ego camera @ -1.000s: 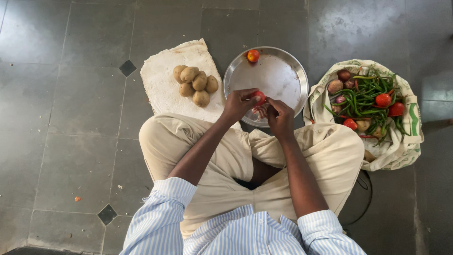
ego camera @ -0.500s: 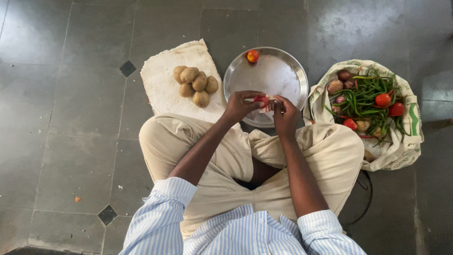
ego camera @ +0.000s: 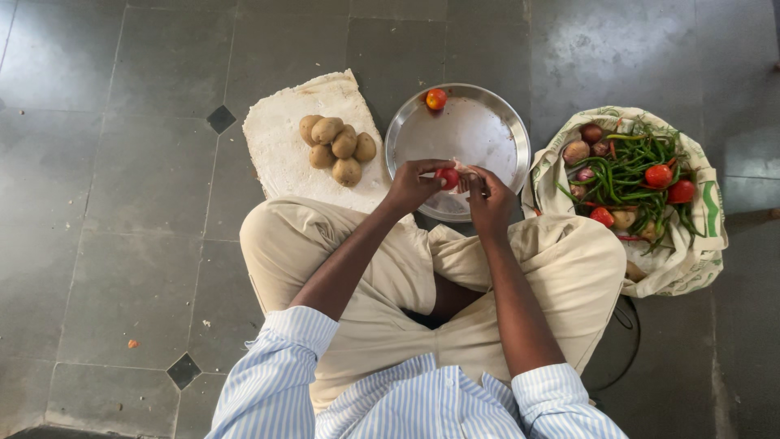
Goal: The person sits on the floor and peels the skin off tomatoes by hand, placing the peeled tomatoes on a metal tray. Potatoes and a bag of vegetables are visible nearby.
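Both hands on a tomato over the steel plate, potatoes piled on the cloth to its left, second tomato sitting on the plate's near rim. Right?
Not quite. In the head view the second tomato sits at the far rim of the steel plate, away from the person. The rest holds: left hand and right hand on a tomato, potatoes on the cloth.

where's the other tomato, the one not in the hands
In the head view the loose tomato lies at the far rim of the round steel plate, beyond both hands, with the potatoes to its left.
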